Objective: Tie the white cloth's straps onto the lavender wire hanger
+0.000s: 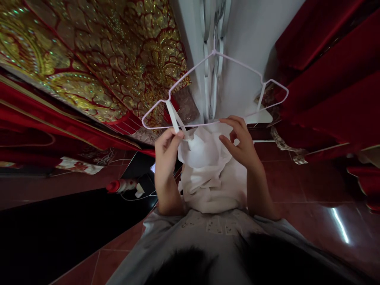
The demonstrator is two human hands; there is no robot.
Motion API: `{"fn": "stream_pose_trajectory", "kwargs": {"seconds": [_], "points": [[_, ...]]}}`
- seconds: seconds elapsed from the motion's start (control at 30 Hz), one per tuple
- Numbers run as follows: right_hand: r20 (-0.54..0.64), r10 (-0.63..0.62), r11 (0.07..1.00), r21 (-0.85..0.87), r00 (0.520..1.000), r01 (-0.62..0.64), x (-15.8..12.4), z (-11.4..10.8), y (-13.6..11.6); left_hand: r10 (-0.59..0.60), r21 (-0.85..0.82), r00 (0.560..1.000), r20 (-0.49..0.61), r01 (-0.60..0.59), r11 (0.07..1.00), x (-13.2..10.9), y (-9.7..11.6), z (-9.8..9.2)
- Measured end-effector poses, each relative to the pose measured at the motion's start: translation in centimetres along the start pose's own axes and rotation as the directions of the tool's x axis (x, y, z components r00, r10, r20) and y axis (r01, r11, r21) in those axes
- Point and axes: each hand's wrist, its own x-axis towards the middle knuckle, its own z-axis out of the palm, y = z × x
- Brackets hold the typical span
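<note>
A pale pink hanger (240,64) hangs by its hook in front of me. From it droops a white garment with straps and rounded cups (202,152). At the left notch a white strap (172,116) loops over the hanger, and my left hand (168,150) is closed, pinching it low down between thumb and fingers. My right hand (240,140) is at the garment's right side, thumb and fingers apart, fingertips at the hanger's bottom bar. Whether they press on the bar or the cloth, I cannot tell. Another strap (261,97) passes over the right notch.
Gold-sequined red clothing (127,59) hangs close on the left, and dark red fabric (335,99) on the right. Behind the hanger are white metal bars (206,59) by a pale wall. At lower left a red-capped bottle (120,186) and a cable are on a black surface (74,221).
</note>
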Motion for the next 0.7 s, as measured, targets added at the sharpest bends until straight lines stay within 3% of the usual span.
{"fn": "stream_pose_trajectory", "kwargs": {"seconds": [0.1, 0.2, 0.37, 0.43, 0.53, 0.63, 0.7], "points": [[0.010, -0.034, 0.999, 0.016, 0.999, 0.034, -0.1, -0.2, -0.2, -0.118, -0.259, 0.984, 0.133, 0.149, 0.954, 0.7, 1.8, -2.2], [0.079, -0.040, 0.999, 0.031, 0.996, 0.037, -0.3, 0.0, -0.4, -0.118, -0.420, 0.986, 0.117, 0.157, 0.894, 1.4, 2.7, -4.6], [-0.022, -0.044, 0.998, 0.053, 0.999, 0.045, -0.4, 0.1, 0.0, 0.057, -0.331, 0.989, -0.138, -0.100, 0.938, 2.9, 2.0, -7.6], [-0.034, -0.041, 0.997, 0.061, 0.999, 0.043, -0.4, 0.0, 0.1, 0.106, -0.236, 0.951, -0.290, -0.178, 0.955, 3.4, 0.6, -8.0], [-0.018, -0.040, 0.997, 0.068, 0.999, 0.042, -0.4, 0.1, 0.1, 0.099, -0.117, 0.884, -0.457, -0.170, 0.979, 3.3, -2.1, -7.1], [-0.007, -0.051, 0.997, 0.060, 0.999, 0.052, -0.4, 0.7, 0.1, -0.022, -0.197, 0.967, -0.255, -0.030, 0.980, 2.2, -3.5, -4.6], [-0.003, -0.052, 0.998, 0.042, 0.999, 0.052, -0.4, 1.2, 0.0, -0.046, -0.261, 0.992, -0.114, 0.015, 0.965, 1.3, -3.3, -2.7]]}}
